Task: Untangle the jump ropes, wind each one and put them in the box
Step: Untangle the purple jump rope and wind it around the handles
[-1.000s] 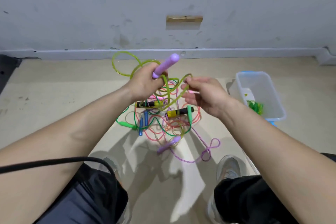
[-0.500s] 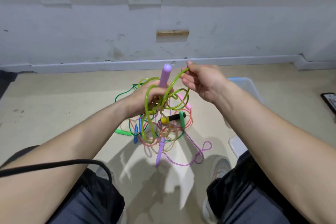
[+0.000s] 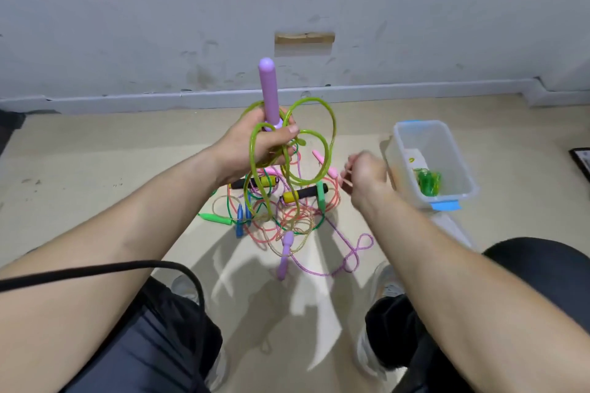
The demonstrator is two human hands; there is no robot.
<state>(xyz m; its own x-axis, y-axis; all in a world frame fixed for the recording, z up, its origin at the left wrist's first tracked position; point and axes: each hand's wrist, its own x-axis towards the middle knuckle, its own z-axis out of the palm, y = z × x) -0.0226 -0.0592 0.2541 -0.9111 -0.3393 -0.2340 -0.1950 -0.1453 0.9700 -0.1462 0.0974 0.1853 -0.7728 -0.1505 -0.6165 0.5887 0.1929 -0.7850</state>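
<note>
Clutches upright purple handle in left hand, centre frame; cannot tell finger state of blurred right hand.

Ahead, ropes cluttered the floor. From the left hand green loops hung across the gap toward the right hand. The box beside it stood open-topped, seemingly holding one green bundle; open floor lay leftward.

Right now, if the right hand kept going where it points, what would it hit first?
Probably the pink handle just beyond the right hand, then the yellow-green rope loop, though depth is unclear.
</note>
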